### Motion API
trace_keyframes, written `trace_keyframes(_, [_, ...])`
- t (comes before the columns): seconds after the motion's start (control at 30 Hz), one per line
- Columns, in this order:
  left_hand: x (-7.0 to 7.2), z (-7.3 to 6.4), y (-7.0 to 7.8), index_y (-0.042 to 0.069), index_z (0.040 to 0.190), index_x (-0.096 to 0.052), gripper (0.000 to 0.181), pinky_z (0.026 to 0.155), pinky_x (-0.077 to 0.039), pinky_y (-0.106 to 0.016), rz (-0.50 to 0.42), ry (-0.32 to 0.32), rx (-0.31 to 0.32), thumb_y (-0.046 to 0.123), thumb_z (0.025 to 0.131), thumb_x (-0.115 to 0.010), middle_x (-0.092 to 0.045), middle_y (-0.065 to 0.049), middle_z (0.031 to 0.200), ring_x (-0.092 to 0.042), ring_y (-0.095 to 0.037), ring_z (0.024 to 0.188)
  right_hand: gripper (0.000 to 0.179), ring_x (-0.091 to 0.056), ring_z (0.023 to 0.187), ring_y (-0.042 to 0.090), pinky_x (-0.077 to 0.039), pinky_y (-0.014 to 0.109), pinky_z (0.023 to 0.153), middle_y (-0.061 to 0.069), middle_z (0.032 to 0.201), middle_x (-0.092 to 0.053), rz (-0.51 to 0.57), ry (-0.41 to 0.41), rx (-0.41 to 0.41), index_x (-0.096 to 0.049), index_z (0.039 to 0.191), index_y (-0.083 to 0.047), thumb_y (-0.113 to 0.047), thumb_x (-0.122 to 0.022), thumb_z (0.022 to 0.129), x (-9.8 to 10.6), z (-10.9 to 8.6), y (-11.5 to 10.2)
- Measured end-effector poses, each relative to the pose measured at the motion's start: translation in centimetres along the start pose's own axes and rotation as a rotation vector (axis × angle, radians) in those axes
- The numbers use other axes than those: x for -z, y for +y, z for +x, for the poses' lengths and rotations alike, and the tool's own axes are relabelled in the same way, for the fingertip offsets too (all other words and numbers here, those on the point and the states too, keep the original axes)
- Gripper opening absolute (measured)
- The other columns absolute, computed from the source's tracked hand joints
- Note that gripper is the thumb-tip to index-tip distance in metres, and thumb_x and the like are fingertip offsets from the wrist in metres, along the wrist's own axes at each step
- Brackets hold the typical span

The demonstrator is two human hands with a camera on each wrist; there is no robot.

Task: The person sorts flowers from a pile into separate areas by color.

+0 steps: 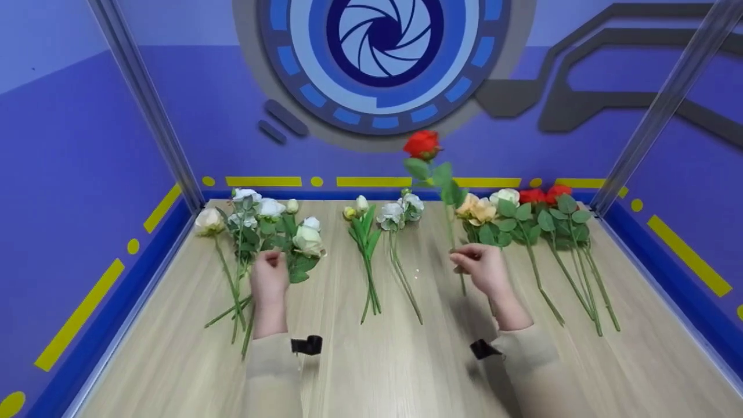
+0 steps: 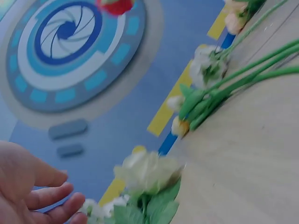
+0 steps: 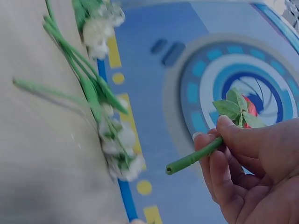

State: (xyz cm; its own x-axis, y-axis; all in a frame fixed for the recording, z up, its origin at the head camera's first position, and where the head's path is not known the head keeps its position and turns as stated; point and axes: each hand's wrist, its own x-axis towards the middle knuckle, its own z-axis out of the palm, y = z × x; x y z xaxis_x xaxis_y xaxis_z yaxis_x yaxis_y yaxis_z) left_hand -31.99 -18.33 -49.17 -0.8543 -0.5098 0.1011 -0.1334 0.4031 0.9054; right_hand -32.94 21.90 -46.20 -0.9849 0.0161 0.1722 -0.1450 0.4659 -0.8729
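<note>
The left hand [image 1: 270, 281] hid some stems and leaves of the white flowers [image 1: 270, 208] by the table's [image 1: 395, 371] far left corner; their blooms overlapped too much to count. In the left wrist view the red rose [image 1: 443, 174] was a blurred bloom cut off at the top; in the right wrist view its leaves covered much of the bloom. The right hand's [image 1: 486, 270] thumb and fingers were clamped on the rose's stem, holding it tilted, bloom up, above the table right of its middle. The left hand's fingers were loosely bent and held nothing; whether they touched the white flowers could not be told. Tulips [image 1: 368, 232] lay near the far edge, peach flowers [image 1: 478, 210] toward the far right corner.
</note>
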Motion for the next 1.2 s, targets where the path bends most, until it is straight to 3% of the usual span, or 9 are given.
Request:
trace_keyframes(0.13, [1.9, 0.5, -1.2, -0.001, 0.129, -0.059, 0.030, 0.101, -0.045, -0.058, 0.059, 0.102, 0.086, 0.018, 0.106, -0.055, -0.063, -0.025, 0.128, -0.057, -0.046, 0.121, 0.024, -0.069, 0.068, 0.003, -0.057, 0.019, 0.067, 0.016, 0.096, -0.077, -0.037, 0.059, -0.037, -0.075, 0.113, 0.006, -0.012, -0.072, 0.097, 2.6, 0.7, 1.0])
trace_keyframes(0.27, [3.1, 0.9, -2.0, 0.002, 0.140, -0.050, 0.042, 0.109, -0.034, -0.068, 0.156, 0.130, 0.219, 0.024, 0.105, -0.056, -0.047, -0.030, 0.144, -0.041, -0.054, 0.134, 0.028, -0.067, 0.070, 0.000, -0.056, 0.016, 0.068, 0.016, 0.098, -0.077, -0.102, 0.121, -0.075, -0.074, 0.116, 0.005, -0.016, -0.072, 0.098, 5.1, 1.0, 2.0])
trace_keyframes(0.4, [3.7, 1.3, -3.0, -0.009, 0.141, -0.044, 0.053, 0.111, -0.028, -0.070, 0.238, 0.146, 0.287, 0.025, 0.102, -0.058, -0.035, -0.041, 0.147, -0.033, -0.059, 0.137, 0.033, -0.067, 0.071, -0.003, -0.057, 0.017, 0.069, 0.020, 0.109, -0.076, -0.141, 0.181, -0.144, -0.072, 0.123, 0.003, -0.020, -0.070, 0.099, 7.6, 1.1, 3.2])
trace_keyframes(0.5, [4.0, 1.3, -3.8, -0.016, 0.139, -0.041, 0.055, 0.112, -0.027, -0.069, 0.290, 0.119, 0.319, 0.022, 0.101, -0.056, -0.033, -0.045, 0.145, -0.032, -0.062, 0.136, 0.034, -0.063, 0.067, -0.007, -0.054, 0.017, 0.065, 0.021, 0.114, -0.075, -0.187, 0.254, -0.200, -0.071, 0.125, 0.001, -0.022, -0.069, 0.100, 9.4, 0.9, 4.5])
trace_keyframes(0.63, [4.5, 1.2, -4.6, -0.017, 0.141, -0.038, 0.054, 0.114, -0.025, -0.069, 0.332, 0.019, 0.367, 0.017, 0.101, -0.049, -0.032, -0.046, 0.148, -0.032, -0.062, 0.138, 0.035, -0.059, 0.063, -0.006, -0.049, 0.019, 0.061, 0.021, 0.112, -0.076, -0.279, 0.343, -0.288, -0.071, 0.126, -0.001, -0.026, -0.066, 0.102, 11.6, 0.5, 6.6])
trace_keyframes(0.77, [4.8, 1.2, -5.2, -0.016, 0.141, -0.041, 0.050, 0.113, -0.027, -0.068, 0.360, -0.050, 0.377, 0.009, 0.098, -0.046, -0.038, -0.044, 0.146, -0.037, -0.060, 0.137, 0.036, -0.069, 0.073, 0.019, -0.053, 0.035, 0.071, 0.023, 0.111, -0.076, -0.355, 0.406, -0.355, -0.072, 0.124, 0.001, -0.027, -0.062, 0.104, 13.3, -0.1, 8.6])
trace_keyframes(0.9, [5.1, 1.2, -5.5, -0.013, 0.129, -0.054, 0.038, 0.110, -0.030, -0.067, 0.371, -0.068, 0.368, 0.004, 0.095, -0.048, -0.049, -0.039, 0.139, -0.046, -0.057, 0.131, 0.036, -0.064, 0.108, 0.048, -0.051, 0.056, 0.092, 0.029, 0.120, -0.070, -0.399, 0.440, -0.393, -0.070, 0.121, 0.006, -0.024, -0.060, 0.104, 14.8, -0.7, 10.3])
trace_keyframes(1.03, [5.5, 1.2, -5.6, -0.011, 0.117, -0.061, 0.031, 0.109, -0.035, -0.065, 0.359, -0.072, 0.371, 0.007, 0.096, -0.048, -0.055, -0.036, 0.130, -0.053, -0.054, 0.125, 0.035, -0.057, 0.120, 0.053, -0.046, 0.061, 0.102, 0.030, 0.129, -0.065, -0.436, 0.411, -0.445, -0.069, 0.122, 0.007, -0.021, -0.059, 0.104, 15.9, -1.1, 11.6])
trace_keyframes(1.2, [5.9, 1.3, -5.5, -0.009, 0.100, -0.062, 0.025, 0.105, -0.044, -0.066, 0.325, -0.083, 0.377, 0.010, 0.095, -0.046, -0.060, -0.036, 0.122, -0.060, -0.051, 0.115, 0.032, -0.055, 0.121, 0.054, -0.047, 0.060, 0.101, 0.030, 0.131, -0.064, -0.445, 0.371, -0.506, -0.069, 0.122, 0.005, -0.017, -0.058, 0.102, 16.6, -1.7, 12.9])
